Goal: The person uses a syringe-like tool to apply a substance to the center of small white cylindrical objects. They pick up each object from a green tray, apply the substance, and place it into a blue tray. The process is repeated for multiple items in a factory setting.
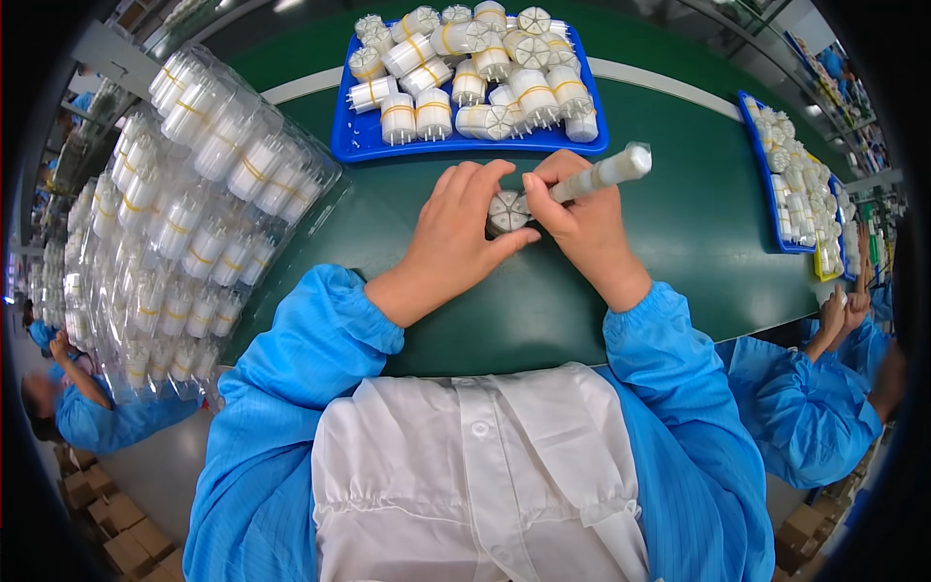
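Observation:
My left hand (pixel 448 231) curls its thumb and fingers around a short white cylindrical part (pixel 505 211), whose round grey-white end with wedge-like segments faces up. In my right hand (pixel 593 233) is a thick pen-shaped tool (pixel 613 171), pale and wrapped in what looks like clear tape. Its upper end tilts away to the right, and its lower end reaches the edge of the part's segmented face. The exact tip is hidden by my right thumb and fingers. Both hands are close together above the green tabletop (pixel 407 335).
Just beyond my hands, a blue tray (pixel 373 150) holds many white cylinders with yellow bands and pins. Stacked clear plastic trays (pixel 315 189) of similar cylinders rise at the left. Farther right are another blue tray (pixel 776 209) and co-workers in blue sleeves (pixel 810 403).

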Action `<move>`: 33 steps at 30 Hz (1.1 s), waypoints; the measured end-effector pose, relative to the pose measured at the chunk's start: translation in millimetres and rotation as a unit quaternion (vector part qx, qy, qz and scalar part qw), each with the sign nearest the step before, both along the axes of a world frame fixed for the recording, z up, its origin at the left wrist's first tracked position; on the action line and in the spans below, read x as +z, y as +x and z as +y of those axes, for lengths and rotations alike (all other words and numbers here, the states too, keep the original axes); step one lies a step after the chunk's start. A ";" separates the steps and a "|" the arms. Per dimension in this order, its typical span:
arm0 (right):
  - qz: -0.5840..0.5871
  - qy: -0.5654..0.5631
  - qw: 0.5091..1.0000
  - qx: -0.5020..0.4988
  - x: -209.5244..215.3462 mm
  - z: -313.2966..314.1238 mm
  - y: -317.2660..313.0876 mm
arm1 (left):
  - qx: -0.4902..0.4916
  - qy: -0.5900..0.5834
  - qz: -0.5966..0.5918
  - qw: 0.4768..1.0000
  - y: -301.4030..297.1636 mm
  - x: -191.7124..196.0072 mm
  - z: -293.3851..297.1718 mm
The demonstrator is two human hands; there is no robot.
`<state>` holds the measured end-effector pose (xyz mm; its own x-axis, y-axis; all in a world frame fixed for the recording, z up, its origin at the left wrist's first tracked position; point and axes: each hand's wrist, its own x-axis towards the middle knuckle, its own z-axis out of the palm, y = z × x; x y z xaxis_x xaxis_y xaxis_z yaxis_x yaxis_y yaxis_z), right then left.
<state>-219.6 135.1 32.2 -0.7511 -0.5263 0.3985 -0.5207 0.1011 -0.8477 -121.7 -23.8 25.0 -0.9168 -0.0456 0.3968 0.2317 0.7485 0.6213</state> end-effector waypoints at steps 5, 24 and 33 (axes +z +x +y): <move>-0.006 -0.056 0.998 -0.009 -1.0 1.0 0.5 | -0.016 0.060 0.011 0.998 2.3 -5.9 -1.1; 0.001 -0.045 0.999 -0.012 0.7 0.5 -2.9 | -0.033 0.066 0.005 0.997 3.5 -3.8 -4.2; 0.012 -0.015 1.000 0.012 -3.4 -1.0 0.1 | -0.053 0.068 0.004 0.996 2.8 -0.6 -3.9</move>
<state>-219.4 134.2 28.8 -0.7285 -0.5314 0.4324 -0.5431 0.0632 -0.8373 -118.9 -27.7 24.4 -0.9164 -0.0027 0.4002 0.3098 0.6282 0.7137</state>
